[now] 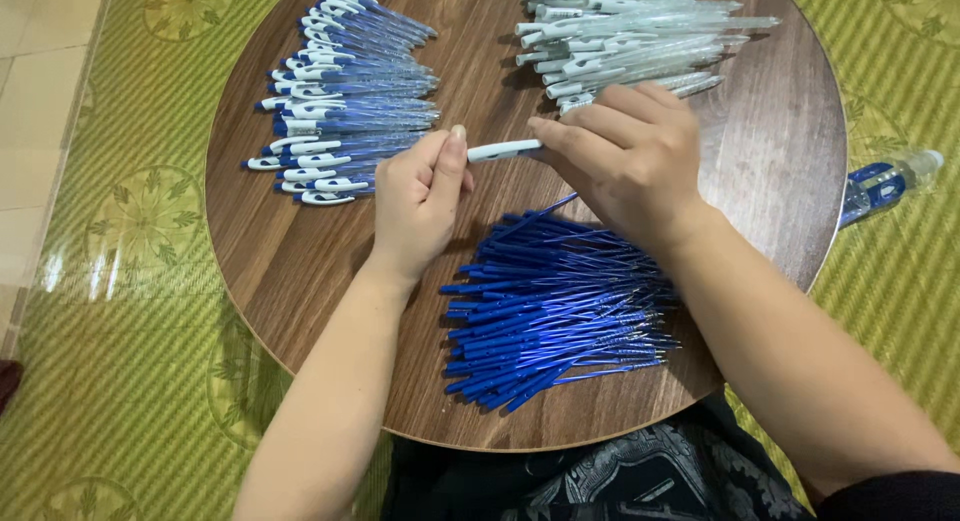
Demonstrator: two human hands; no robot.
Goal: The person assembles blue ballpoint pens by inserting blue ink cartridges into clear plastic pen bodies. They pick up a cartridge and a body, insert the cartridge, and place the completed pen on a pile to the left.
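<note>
Nearest on the round wooden table (290,271) lies a heap of blue refills (550,311). Above it, the left hand (420,196) and right hand (625,161) together pinch a white pen barrel (503,150). Beyond lie finished blue pens (345,96) and clear barrels (620,36).

Bare table (290,271) lies left (three pen heaps crowd elsewhere).

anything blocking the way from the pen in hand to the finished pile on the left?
Nothing visible. The pen is held between left hand and right hand; only bare table lies between it and the assembled pens.
</note>
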